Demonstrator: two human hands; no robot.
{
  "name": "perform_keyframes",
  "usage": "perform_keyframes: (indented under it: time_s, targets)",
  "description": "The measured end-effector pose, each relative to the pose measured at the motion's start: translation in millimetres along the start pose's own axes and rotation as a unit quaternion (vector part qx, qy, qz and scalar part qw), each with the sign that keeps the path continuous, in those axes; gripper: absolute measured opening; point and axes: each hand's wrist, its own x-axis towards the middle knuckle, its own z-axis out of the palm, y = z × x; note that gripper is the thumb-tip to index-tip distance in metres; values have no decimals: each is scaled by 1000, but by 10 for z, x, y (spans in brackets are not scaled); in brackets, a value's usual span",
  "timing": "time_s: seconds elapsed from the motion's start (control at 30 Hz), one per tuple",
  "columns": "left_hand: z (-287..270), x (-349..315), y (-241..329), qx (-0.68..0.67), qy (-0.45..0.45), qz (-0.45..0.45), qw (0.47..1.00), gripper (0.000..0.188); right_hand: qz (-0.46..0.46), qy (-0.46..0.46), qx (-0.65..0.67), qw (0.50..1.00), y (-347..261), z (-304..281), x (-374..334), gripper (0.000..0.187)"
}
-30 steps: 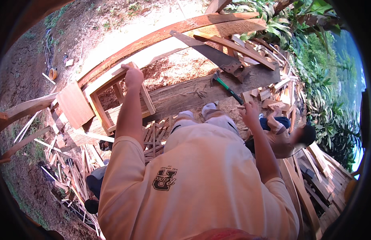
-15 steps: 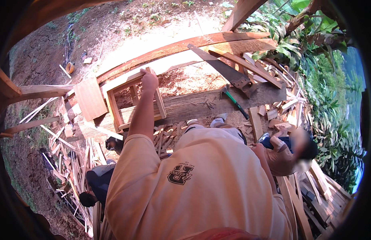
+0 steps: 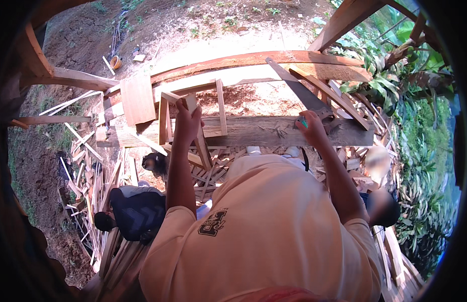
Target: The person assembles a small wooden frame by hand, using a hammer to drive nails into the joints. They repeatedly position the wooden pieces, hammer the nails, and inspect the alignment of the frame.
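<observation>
One open wooden frame [image 3: 221,106] stands at the left grip [image 3: 187,123], with uprights showing on both sides of it. The left grip is closed, its fingers wrapped around a wooden bar [image 3: 202,146]; the bar's squared end shows just past the fingers, and its length slants back toward the body. Whether bar and frame are joined, I cannot tell. Well apart to the right, the right grip [image 3: 315,132] is curled around a green handle [image 3: 303,122], the fingers hiding most of it. Just beside the right grip lies a handsaw [image 3: 300,90], its blade pointing away from the body. Between the two grips runs the counter [image 3: 253,132], a long weathered plank with a few thin slivers [image 3: 279,132] on it, nearer the right grip. To the left of the left grip is a flat board [image 3: 139,100]; beyond both grips stretch long beams [image 3: 243,63]. Behind the left grip, toward the body's left, a person in a dark top [image 3: 140,214] is near scattered offcuts [image 3: 92,201].
</observation>
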Motion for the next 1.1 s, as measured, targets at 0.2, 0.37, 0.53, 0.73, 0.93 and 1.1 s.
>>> perform_keyframes:
  time_s: [0.2, 0.37, 0.53, 0.73, 0.93, 1.1]
  targets:
    - [-1041, -944, 589, -91, -63, -38, 993, 40, -267, -130, 140, 945, -1965, 811, 471, 75]
    - [-1265, -1682, 1187, -179, -222, -81, 955, 53, -401, -111, 162, 895, -2631, 958, 128, 97]
    - [-865, -1862, 1444, -251, -387, -120, 879, 67, -334, -248, 141, 898, -2335, 540, -373, 66]
    - [138, -1490, 1878, -189, -439, -98, 873, 67, -159, -88, 151, 972, -1334, -45, -854, 44]
    - [876, -1272, 1754, -213, -352, -89, 907, 33, 70, 93, 167, 979, 492, -321, -1435, 28]
    - [1328, -1254, 1797, -185, -287, -107, 934, 26, 150, 101, 80, 980, 1533, 4, -1732, 26]
